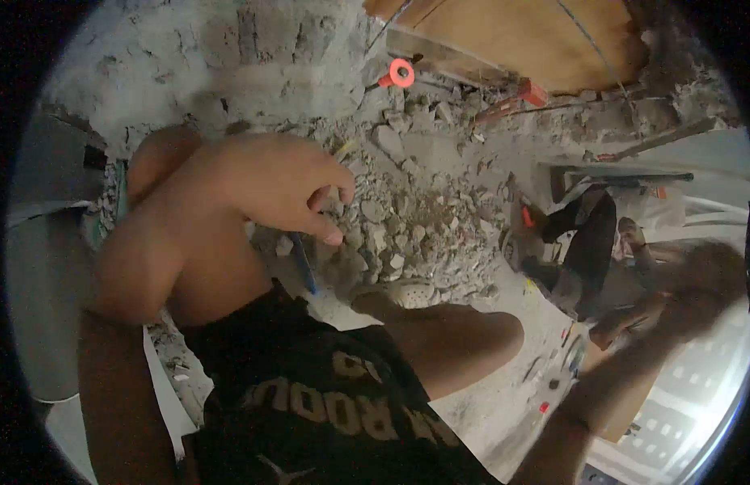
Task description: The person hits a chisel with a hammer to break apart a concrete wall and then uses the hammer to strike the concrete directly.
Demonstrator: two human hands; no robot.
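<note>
My left hand [290, 184] hangs above a heap of broken rubble [399, 234], thumb and forefinger apart and the other fingers loosely curled. Nothing shows between them. Below it, a narrow blue object [304, 265] lies close to my leg. Off to the right, in shadow, my right hand [698, 283] reaches out with its thumb and a finger spread apart. Close to those fingers is a dark, bent object [589, 242] whose kind I cannot make out. A chisel with a round orange hand guard [401, 73] stands against the wall beyond the rubble.
Rough, chipped wall [253, 65] rises at the back. A red object [532, 93] lies beside a tan panel [520, 40]. A light perforated shoe [403, 293] sits at the heap's near edge. Small tools and red bits [545, 407] are scattered to the right.
</note>
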